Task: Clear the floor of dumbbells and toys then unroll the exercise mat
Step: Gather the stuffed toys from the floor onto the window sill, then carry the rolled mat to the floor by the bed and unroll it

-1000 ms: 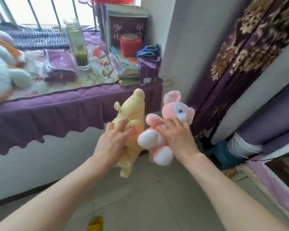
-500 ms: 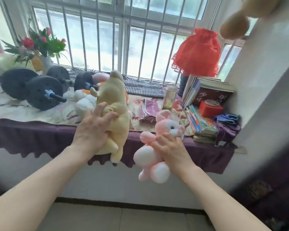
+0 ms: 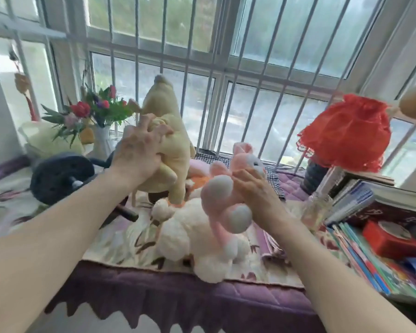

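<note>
Toys, the yellow plush (image 3: pixel 171 140) gripped by the curled left hand (image 3: pixel 139 152) and the pink rabbit (image 3: pixel 228 188) by the right hand (image 3: pixel 255 191), could tumble off the windowsill's front edge (image 3: pixel 178 292) if dropped onto the white plush (image 3: pixel 197 241) heaped there.

Soft matt plush on the yellow toy (image 3: pixel 171 145), pink bunny (image 3: pixel 222 191) and fluffy white toy (image 3: pixel 195 239). Dumbbell (image 3: pixel 58 176) dull black, rough-looking. Quilted purple cloth cover (image 3: pixel 178 294). Red lacy fabric lampshade (image 3: pixel 346 133). Clear glass jar (image 3: pixel 317 210).
</note>
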